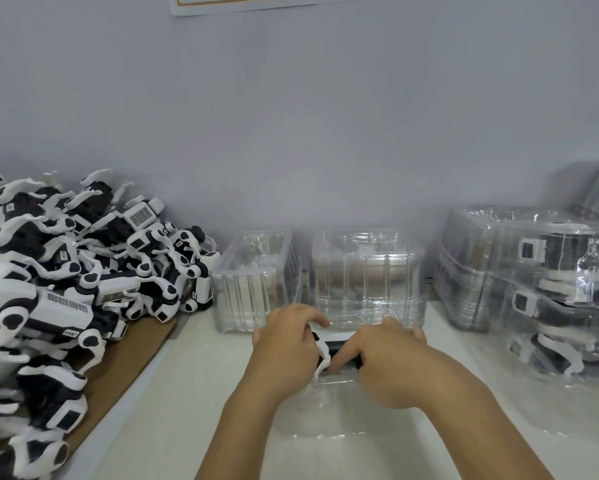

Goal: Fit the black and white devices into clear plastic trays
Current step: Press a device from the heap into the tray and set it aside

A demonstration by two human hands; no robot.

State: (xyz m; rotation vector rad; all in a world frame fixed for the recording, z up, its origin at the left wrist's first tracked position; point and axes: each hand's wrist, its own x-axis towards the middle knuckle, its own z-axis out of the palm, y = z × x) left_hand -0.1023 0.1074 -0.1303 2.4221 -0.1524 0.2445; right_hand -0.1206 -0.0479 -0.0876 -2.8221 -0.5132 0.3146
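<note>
Devices [66,271] heaped loose at left, many left to pack. Empty trays [364,275] stacked mid-bench. Left hand [287,348] and right hand [384,365] gripping one device [322,355], pressing into tray [343,410]. Filled trays [540,271] stacked right.

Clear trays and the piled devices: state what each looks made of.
Stacked clear trays: thin, glossy, see-through moulded plastic, judging by the ribbed walls and glare. Piled devices: probably hard plastic, with black and white shell parts, grille panels and barcode labels. The white parts look matt. Blur leaves their finish uncertain.
</note>
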